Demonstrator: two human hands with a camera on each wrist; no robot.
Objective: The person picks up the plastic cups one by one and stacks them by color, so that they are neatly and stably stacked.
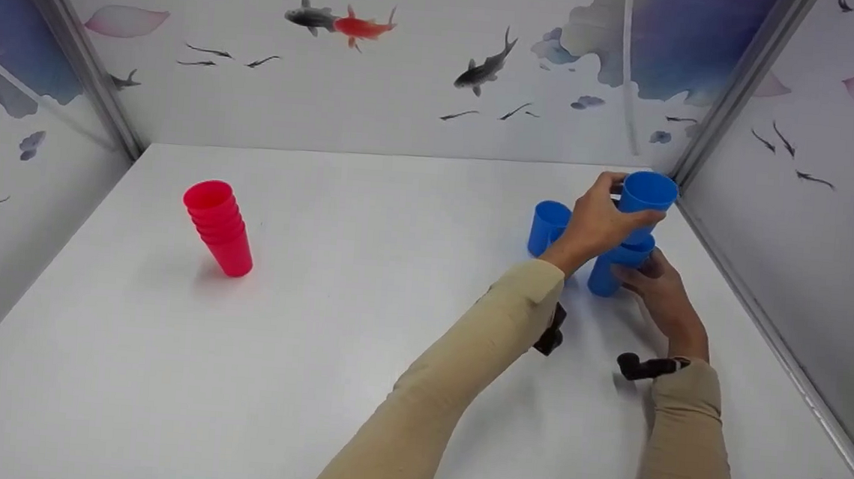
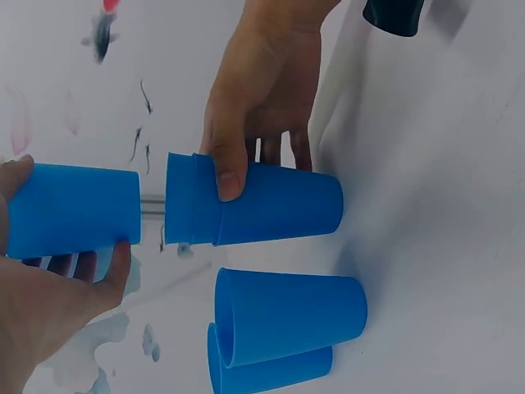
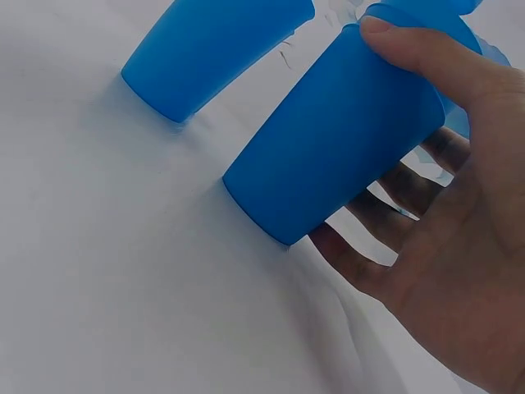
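My left hand (image 1: 592, 222) grips a blue cup (image 1: 646, 196) by its side, mouth up. In the left wrist view a gap shows between its base and a short stack of blue cups (image 2: 283, 205) under it. My right hand (image 1: 667, 298) holds that stack round its upper part, thumb on one side and fingers on the other. The stack stands upright on the table, one rim just above another. Beside it are two single blue cups, the nearer cup (image 2: 299, 316) partly covering the farther cup (image 2: 275, 373); my left arm hides part of them in the head view.
A stack of several red cups (image 1: 226, 229) stands toward the left of the white table (image 1: 298, 366). Printed panels enclose the back and sides, with the right panel (image 1: 795, 243) close to the blue cups. Both wrists wear black cameras.
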